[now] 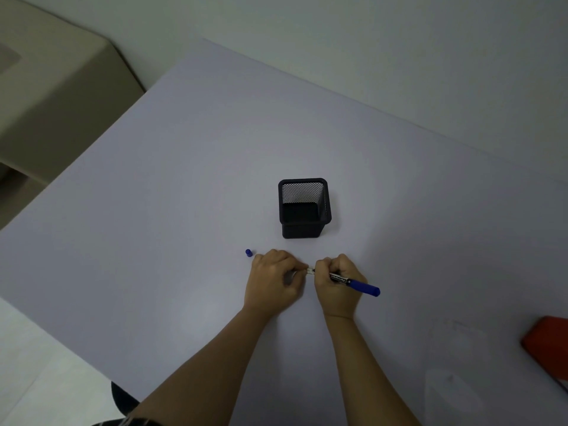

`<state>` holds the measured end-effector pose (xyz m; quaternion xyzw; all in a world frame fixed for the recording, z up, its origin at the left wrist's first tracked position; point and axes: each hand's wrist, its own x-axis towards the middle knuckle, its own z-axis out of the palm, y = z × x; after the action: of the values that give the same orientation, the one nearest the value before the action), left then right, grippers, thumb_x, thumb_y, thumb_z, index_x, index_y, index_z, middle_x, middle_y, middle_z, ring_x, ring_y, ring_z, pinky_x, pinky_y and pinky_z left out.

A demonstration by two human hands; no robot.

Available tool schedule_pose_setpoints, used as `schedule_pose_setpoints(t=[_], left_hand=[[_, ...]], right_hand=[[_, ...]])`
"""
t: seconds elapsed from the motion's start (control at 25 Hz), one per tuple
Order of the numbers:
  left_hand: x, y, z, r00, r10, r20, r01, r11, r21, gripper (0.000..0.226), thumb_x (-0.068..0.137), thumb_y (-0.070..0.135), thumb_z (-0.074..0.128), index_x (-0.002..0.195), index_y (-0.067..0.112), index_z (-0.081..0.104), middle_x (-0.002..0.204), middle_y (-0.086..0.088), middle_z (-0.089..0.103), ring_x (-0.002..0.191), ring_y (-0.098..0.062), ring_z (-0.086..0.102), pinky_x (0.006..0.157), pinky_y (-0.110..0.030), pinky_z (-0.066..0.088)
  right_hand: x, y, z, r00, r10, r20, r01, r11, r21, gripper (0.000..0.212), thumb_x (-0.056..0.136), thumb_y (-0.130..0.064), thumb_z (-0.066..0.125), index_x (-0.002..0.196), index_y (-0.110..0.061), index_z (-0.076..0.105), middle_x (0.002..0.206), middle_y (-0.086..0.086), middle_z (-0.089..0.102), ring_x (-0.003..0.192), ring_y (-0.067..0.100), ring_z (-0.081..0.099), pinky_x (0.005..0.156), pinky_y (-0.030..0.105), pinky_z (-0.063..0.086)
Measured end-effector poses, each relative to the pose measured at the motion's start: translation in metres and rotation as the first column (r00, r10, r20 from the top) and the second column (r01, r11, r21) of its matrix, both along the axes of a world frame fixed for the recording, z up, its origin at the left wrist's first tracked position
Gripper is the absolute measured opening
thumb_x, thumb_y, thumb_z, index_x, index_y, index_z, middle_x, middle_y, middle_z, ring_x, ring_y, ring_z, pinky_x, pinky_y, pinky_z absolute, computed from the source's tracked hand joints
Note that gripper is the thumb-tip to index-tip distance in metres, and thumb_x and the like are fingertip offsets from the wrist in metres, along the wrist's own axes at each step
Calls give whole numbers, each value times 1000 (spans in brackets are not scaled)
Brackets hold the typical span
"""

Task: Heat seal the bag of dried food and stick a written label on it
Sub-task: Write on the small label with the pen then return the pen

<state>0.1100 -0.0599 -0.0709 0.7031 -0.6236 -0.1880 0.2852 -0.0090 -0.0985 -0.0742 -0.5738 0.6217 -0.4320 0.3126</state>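
My right hand (pixel 336 279) grips a blue marker (pixel 358 284), its blue back end sticking out to the right and its tip pointing left between my two hands. My left hand (pixel 275 278) lies fisted on the table, its fingertips pinning a small white label (pixel 309 269), mostly hidden, right at the marker's tip. The marker's blue cap (pixel 248 253) lies on the table just left of my left hand. No bag of dried food is in view.
A black mesh pen holder (pixel 304 207), with nothing in it, stands behind my hands on the pale table (pixel 184 179). A red object (pixel 550 345) pokes in at the right edge. A beige cabinet (pixel 55 96) sits beyond the table's far left corner.
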Motion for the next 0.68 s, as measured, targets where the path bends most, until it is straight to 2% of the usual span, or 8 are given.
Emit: schedule_pose_setpoints(t=[0.12,0.2,0.28,0.4,0.48,0.6,0.68], left_hand=[[1,0,0,1000,-3,-2,3,1000,0,21,79,32,55,82,21,73,78,5,69,78,-12,60,70,-33,45],[0,0,0,1000,-2,1,2,1000,-3,21,79,32,56,82,21,73,77,5,69,78,-12,60,70,-34,45],[1,-1,1,1000,1,-5,-1,1000,-3,20,79,32,56,82,21,73,77,6,69,78,-11,60,70,-34,45],[0,0,0,1000,-1,1,1,1000,-15,21,79,32,55,82,21,73,77,5,69,78,-12,60,70,-32,43],[0,0,0,1000,0,5,0,1000,-22,22,79,33,55,82,21,73,77,5,69,78,-12,60,70,-31,42],[1,-1,0,1000,5,6,-5,1000,-22,22,79,32,55,82,20,74,77,5,69,78,-13,60,69,-31,42],[0,-1,1,1000,2,5,-2,1000,-24,23,79,32,55,82,20,74,77,5,69,77,-13,60,69,-29,40]], right_hand=[[0,0,-1,1000,-7,3,7,1000,5,31,74,-30,47,51,-14,35,41,11,47,36,24,42,38,27,38],[1,-1,0,1000,-16,4,16,1000,-4,30,74,-31,47,50,-16,35,42,7,46,37,18,40,38,23,36],[2,-1,1,999,-38,27,38,999,0,30,74,-30,48,49,-21,32,42,7,45,37,17,39,39,20,35],[1,-3,1,997,-64,34,63,998,18,32,73,-29,48,50,-31,27,42,9,44,37,20,40,38,28,38],[0,-2,1,998,-53,20,52,998,39,32,73,-29,48,49,-31,26,41,8,43,37,19,39,38,29,37],[0,-3,2,997,-76,4,76,996,43,34,73,-27,49,49,-30,26,41,4,41,37,14,35,38,21,32],[0,-3,2,997,-79,12,79,996,44,32,73,-29,48,49,-28,26,41,7,42,36,16,36,37,24,34]])
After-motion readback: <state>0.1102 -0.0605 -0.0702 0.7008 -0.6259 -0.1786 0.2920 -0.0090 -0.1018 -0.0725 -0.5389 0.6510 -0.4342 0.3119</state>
